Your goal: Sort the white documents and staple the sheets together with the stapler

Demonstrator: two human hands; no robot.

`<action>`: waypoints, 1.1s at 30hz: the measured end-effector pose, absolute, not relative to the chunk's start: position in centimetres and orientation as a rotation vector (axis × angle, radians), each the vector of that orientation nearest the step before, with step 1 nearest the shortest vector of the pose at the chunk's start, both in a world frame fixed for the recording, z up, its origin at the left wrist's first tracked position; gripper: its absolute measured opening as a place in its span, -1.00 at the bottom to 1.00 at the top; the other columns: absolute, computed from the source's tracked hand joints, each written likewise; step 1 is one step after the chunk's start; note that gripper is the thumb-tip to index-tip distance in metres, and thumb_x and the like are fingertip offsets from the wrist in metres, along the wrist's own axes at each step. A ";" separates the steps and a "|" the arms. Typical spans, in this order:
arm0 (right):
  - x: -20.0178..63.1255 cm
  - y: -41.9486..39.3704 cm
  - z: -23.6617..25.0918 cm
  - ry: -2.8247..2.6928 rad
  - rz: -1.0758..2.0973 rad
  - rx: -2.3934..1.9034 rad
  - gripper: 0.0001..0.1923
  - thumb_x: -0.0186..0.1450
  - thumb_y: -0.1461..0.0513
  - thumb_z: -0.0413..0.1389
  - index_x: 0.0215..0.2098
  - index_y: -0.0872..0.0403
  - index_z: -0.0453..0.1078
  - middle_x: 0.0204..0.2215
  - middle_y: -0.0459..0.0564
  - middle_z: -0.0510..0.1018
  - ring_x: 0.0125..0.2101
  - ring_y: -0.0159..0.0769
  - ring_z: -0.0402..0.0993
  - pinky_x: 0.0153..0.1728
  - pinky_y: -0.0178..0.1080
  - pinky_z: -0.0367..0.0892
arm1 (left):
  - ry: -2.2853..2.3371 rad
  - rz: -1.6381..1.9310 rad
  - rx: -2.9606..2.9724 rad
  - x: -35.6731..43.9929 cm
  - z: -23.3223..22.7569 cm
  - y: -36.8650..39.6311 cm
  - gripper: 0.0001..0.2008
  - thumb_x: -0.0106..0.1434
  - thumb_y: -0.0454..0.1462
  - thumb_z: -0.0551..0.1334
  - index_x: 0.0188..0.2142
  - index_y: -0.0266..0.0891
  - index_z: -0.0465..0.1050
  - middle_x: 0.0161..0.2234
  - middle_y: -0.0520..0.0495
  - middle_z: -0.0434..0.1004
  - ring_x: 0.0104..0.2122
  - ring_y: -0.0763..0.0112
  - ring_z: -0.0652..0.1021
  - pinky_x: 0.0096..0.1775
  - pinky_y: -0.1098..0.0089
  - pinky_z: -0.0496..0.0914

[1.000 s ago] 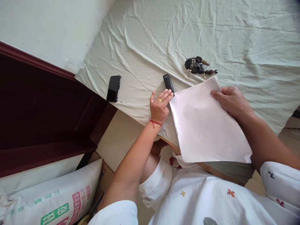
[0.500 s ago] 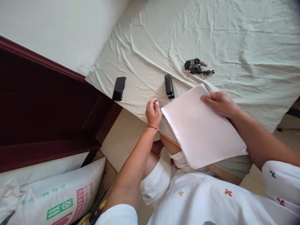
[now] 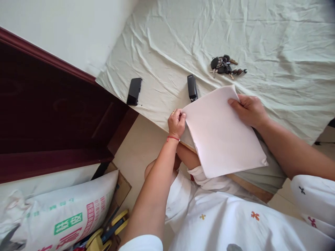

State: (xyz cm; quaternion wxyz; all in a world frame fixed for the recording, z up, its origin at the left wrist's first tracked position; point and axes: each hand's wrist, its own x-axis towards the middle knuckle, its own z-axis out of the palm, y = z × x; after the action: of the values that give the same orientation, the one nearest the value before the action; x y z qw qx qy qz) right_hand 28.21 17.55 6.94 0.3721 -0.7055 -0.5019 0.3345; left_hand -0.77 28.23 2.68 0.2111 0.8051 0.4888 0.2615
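Observation:
A stack of white paper (image 3: pixel 222 132) lies tilted across the near edge of a table covered with a pale green cloth (image 3: pixel 274 45). My left hand (image 3: pixel 177 122), with a ring and a red wrist cord, pinches the stack's left corner. Along the stack's far right edge my right hand (image 3: pixel 247 109) grips it, thumb on top. A small black stapler (image 3: pixel 192 87) lies just beyond the paper's far left corner, a little past my left fingers.
A bunch of keys (image 3: pixel 226 65) lies farther back on the cloth. A second black device (image 3: pixel 134 91) rests near the table's left corner. Dark red wooden furniture (image 3: pixel 52 115) stands at left, with a printed sack (image 3: pixel 65 216) and yellow-handled scissors (image 3: pixel 104 237) on the floor.
My left hand left the stapler, curled, then closed on the paper's left corner. My right hand shifted the stack slightly toward me and to the left.

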 end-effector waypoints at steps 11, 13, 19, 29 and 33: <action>28.1 17.6 7.3 -1.277 0.858 -1.747 -0.68 0.46 0.16 0.15 -0.47 0.02 0.37 -0.60 -0.16 0.37 -0.51 -0.36 0.33 -0.46 -0.32 0.17 | 1.391 0.741 2.182 -0.7 2.9 28.1 -0.81 0.37 -0.20 0.18 -0.40 -0.11 0.30 -0.38 -0.07 0.51 -0.29 0.23 0.51 -0.16 0.29 0.35; 28.2 17.6 6.9 -1.263 0.880 -1.718 -0.68 0.44 0.12 0.18 -0.46 0.02 0.38 -0.59 -0.15 0.38 -0.50 -0.37 0.33 -0.48 -0.34 0.18 | 1.409 0.736 2.183 -0.6 3.0 28.1 -0.80 0.36 -0.22 0.21 -0.42 -0.11 0.29 -0.40 -0.05 0.50 -0.31 0.24 0.50 -0.18 0.30 0.35; 28.6 17.8 5.7 -1.211 0.851 -1.731 -0.68 0.35 0.01 0.24 -0.42 0.02 0.39 -0.54 -0.12 0.37 -0.45 -0.32 0.37 -0.51 -0.34 0.20 | 1.434 0.733 2.181 -0.6 3.0 28.0 -0.81 0.34 -0.28 0.22 -0.42 -0.11 0.30 -0.42 -0.03 0.50 -0.31 0.25 0.49 -0.18 0.31 0.35; 28.1 17.5 6.9 -0.939 1.050 -1.599 -0.72 0.25 0.05 0.34 -0.14 0.00 0.55 -0.36 -0.07 0.60 -0.34 -0.22 0.57 -0.43 -0.28 0.45 | 1.428 0.918 1.731 -0.2 4.4 27.1 -0.76 0.34 -0.06 0.32 -0.21 -0.15 0.40 -0.41 0.05 0.51 -0.47 0.46 0.45 -0.34 0.42 0.35; 27.5 17.5 7.3 -0.837 1.035 -1.569 -0.76 0.28 0.10 0.32 -0.11 -0.02 0.55 -0.24 -0.04 0.67 -0.24 -0.20 0.63 -0.34 -0.25 0.51 | 1.350 0.937 1.326 -0.9 6.5 22.3 -0.42 0.17 0.17 0.43 -0.04 -0.15 0.42 -0.42 0.11 0.49 -0.64 0.62 0.25 -0.57 0.47 0.14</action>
State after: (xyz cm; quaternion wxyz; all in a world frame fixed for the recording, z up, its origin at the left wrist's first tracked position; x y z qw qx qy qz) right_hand 27.54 17.47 7.34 0.5160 -0.6532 -0.3483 0.4309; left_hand -0.95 22.31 6.47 0.4925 0.5466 0.5564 0.3861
